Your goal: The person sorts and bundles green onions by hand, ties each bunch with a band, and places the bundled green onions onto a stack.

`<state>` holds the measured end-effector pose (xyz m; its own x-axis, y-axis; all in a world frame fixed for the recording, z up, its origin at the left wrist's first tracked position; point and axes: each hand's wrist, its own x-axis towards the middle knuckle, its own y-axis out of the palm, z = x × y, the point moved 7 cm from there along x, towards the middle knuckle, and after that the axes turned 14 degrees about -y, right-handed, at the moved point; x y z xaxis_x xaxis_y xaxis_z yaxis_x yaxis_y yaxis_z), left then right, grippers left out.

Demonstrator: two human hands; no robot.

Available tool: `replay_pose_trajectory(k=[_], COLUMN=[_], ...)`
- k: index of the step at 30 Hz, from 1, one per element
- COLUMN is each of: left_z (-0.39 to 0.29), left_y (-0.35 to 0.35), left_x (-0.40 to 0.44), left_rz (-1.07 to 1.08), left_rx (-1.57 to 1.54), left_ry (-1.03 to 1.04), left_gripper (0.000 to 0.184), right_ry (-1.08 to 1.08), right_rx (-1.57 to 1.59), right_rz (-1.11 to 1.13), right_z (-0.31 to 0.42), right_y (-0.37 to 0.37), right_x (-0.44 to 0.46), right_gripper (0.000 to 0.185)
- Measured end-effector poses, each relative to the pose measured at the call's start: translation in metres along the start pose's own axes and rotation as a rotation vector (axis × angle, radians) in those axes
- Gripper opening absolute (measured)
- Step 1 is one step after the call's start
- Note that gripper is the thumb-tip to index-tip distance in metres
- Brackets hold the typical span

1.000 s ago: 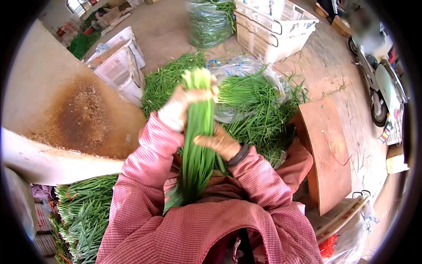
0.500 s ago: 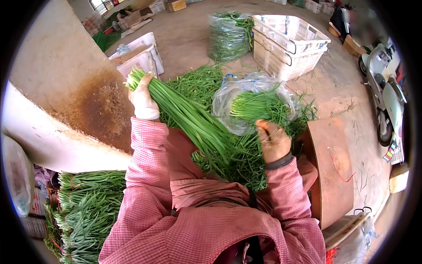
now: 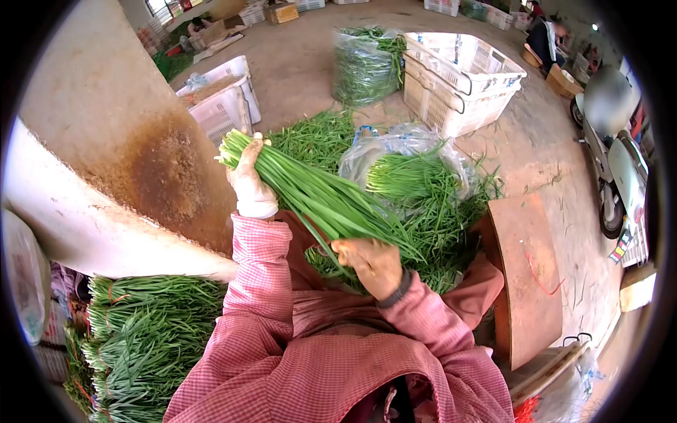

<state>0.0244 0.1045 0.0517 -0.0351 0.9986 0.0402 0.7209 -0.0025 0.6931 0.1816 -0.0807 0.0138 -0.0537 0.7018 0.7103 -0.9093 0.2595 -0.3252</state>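
Observation:
My left hand (image 3: 253,185), in a pale glove with a white cuff, is closed round the pale stem ends of a bunch of garlic chives (image 3: 328,197). The long green leaves slant down to the right across my lap. My right hand (image 3: 372,265), with a dark band at the wrist, is just below the bunch, fingers curled and pinched at a drooping chive leaf. Beyond it, more chives (image 3: 398,176) lie in an open clear plastic bag (image 3: 356,161). Loose chives (image 3: 310,144) are heaped on the floor around the bag.
Tied chive bundles (image 3: 151,345) are stacked at my lower left, beside a stained wall (image 3: 169,169). White crates (image 3: 458,106) and a full bag of greens (image 3: 367,70) stand ahead. A brown board (image 3: 529,275) is at my right; a scooter (image 3: 620,169) and a seated person (image 3: 544,44) are farther off.
My left hand has moved slightly right and down with the bunch. My right hand has swung left from beside the bag to the underside of the leaves.

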Motion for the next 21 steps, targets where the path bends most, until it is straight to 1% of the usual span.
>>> replay_pose_trajectory(k=[1,2,3,4,5,7,9,10,11,12,13,14,15,16,17,18,19,21], left_z=[-0.003,-0.005,-0.006,-0.003,-0.004,0.012,0.033,0.04,0.045,0.051,0.049,0.046,0.041,0.042,0.034,0.024,0.011,-0.003], left_y=[-0.005,-0.007,-0.009,-0.011,0.001,0.012,0.017,0.02,0.025,0.03,0.036,0.037,0.036,0.029,0.028,0.029,0.028,0.018], left_x=[0.003,0.005,0.005,0.006,-0.009,-0.026,-0.049,-0.061,-0.072,-0.081,-0.086,-0.087,-0.086,-0.086,-0.081,-0.079,-0.078,-0.075], left_rz=[-0.005,0.062,0.128,0.173,0.187,0.248,0.268,0.297,0.331,0.389,0.428,0.443,0.456,0.419,0.48,0.5,0.516,0.56], left_rx=[-0.002,-0.064,-0.127,-0.141,-0.091,-0.149,-0.17,-0.22,-0.271,-0.386,-0.455,-0.47,-0.487,-0.515,-0.505,-0.499,-0.494,-0.532], left_ry=[0.007,-0.006,-0.017,-0.041,-0.055,-0.116,-0.208,-0.262,-0.315,-0.423,-0.444,-0.429,-0.407,-0.499,-0.366,-0.305,-0.239,-0.227], left_gripper=[0.035,0.035,0.035,0.037,0.04,0.041,0.04,0.04,0.04,0.041,0.041,0.042,0.043,0.043,0.047,0.05,0.054,0.064], right_ry=[-0.067,-0.018,0.093,0.161,0.206,0.105,0.04,0.017,0.019,0.066,0.109,-0.048,-0.077,0.05,0.18,0.102,0.074,0.077], right_rx=[-0.023,-0.084,0.318,-0.013,-0.339,-0.837,-0.742,-0.761,-0.732,-0.721,-0.712,-0.684,-0.685,-0.57,-0.452,-0.536,-0.528,-0.596], right_rz=[0.082,0.196,-0.03,0.122,0.301,0.206,0.215,0.242,0.257,0.272,0.286,0.153,0.162,0.226,0.29,0.278,0.297,0.432], right_z=[0.018,0.025,0.003,-0.005,-0.012,0.019,0.04,0.039,0.028,0.009,-0.005,0.005,0.004,-0.009,-0.02,-0.013,-0.008,0.001], right_y=[-0.01,-0.02,-0.025,-0.043,-0.06,-0.081,-0.063,-0.046,-0.029,-0.016,-0.007,-0.009,-0.008,-0.003,0.005,0.007,0.012,0.028], right_x=[-0.004,-0.014,-0.045,-0.045,-0.045,-0.014,0.013,0.018,0.019,0.013,0.01,0.017,0.021,0.02,0.02,0.032,0.046,0.08], right_gripper=[0.011,0.016,0.021,0.034,0.049,0.089,0.116,0.123,0.125,0.125,0.126,0.113,0.113,0.104,0.097,0.085,0.085,0.067])
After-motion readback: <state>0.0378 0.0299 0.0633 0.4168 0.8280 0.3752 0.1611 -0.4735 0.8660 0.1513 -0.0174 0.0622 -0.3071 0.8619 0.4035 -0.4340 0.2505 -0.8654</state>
